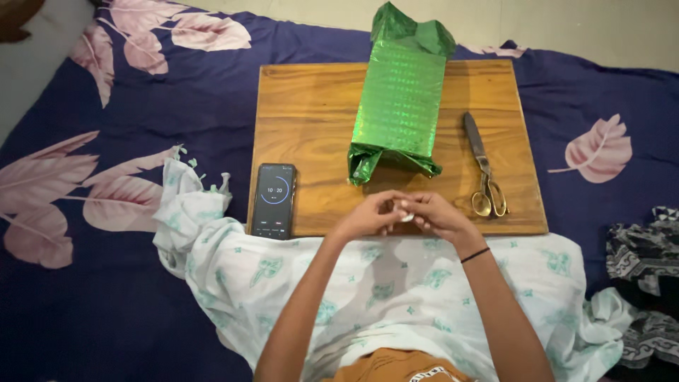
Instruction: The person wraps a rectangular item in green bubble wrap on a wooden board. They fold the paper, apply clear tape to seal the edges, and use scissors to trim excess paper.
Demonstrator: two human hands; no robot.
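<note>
- Tape roll, small and whitish, is the thing in hand; it sits between both hands, just above the near edge of the wooden board, and from this view I cannot say for sure that it is tape and not another small white piece.
- Blue bedsheet with pink leaves is soft under the board, so the board may tilt if one leans on it.
- Wooden board is the only firm surface; its near edge lies over the white patterned cloth on the lap, and a move of the knees could shake everything on it.
- Green wrapped box lies along the board, well apart from the hands; its near end is only crumpled together and looks unsealed, so I think the foil could open again.
- Phone with a round timer display hangs a little over the near left edge of the board; it could slide off.
- Scissors lie shut, just beside the right hand; a wide move of the wrist could push them.
- Left hand and right hand both pinch the small white piece with the fingertips pressed together; a sticky strip may fold on itself or stick to the fingers.
</note>
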